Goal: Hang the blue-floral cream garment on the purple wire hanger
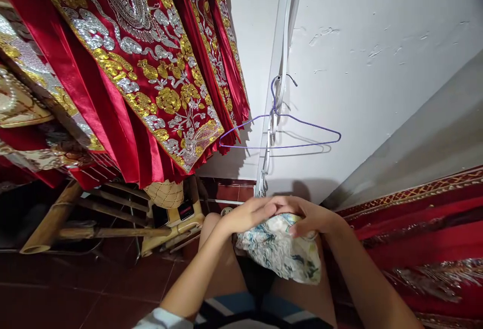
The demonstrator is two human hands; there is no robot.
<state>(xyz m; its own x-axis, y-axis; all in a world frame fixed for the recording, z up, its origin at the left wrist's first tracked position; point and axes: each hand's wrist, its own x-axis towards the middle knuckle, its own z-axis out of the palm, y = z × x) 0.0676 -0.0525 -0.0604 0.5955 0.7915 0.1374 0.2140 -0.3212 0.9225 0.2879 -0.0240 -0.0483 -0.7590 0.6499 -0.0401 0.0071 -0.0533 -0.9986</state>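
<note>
A bunched white cloth with a blue, green and yellow print (281, 248) lies over my lap. My left hand (251, 214) holds its upper left part, with the fingers bent over the top edge. On the upper right part, my right hand (307, 216) grips the same cloth, its thumb on the front. The fingertips of both hands meet at the top of the cloth. Beyond my hands, a purple wire hanger (302, 120) hangs on a white strap or cable (286, 42) against the wall.
Red garments with gold and silver embroidery (151, 67) hang at the upper left. A bamboo chair or rack (113, 232) stands below them on dark red floor tiles (132, 283). More red embroidered fabric (430, 228) is at the right. The white wall (358, 67) rises ahead.
</note>
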